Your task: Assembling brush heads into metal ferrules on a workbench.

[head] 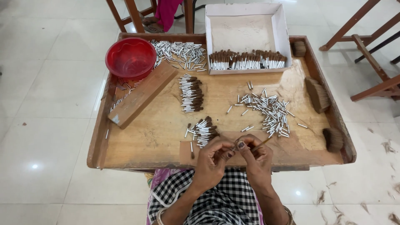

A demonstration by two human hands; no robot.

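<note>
Tray of worn brown wood with raised rim [137, 137], spanning most of the view. White shallow cardboard box [246, 31] at far edge, row of brown-tipped silver tubes lined along its near wall. Long flat wooden block [141, 93] lying diagonally at left, just beside round red plastic bowl [130, 57]. Loose heap of short silver metal tubes [271, 110] right of centre. Small cluster of bristle-filled silver tubes [204, 131] just beyond the hands. Left hand [211, 160] and right hand [256, 158] together at near rim, fingertips pinched narrow around thin brown tuft piece [260, 145], poking out rightward from right hand; its exact make too small to tell.
</note>
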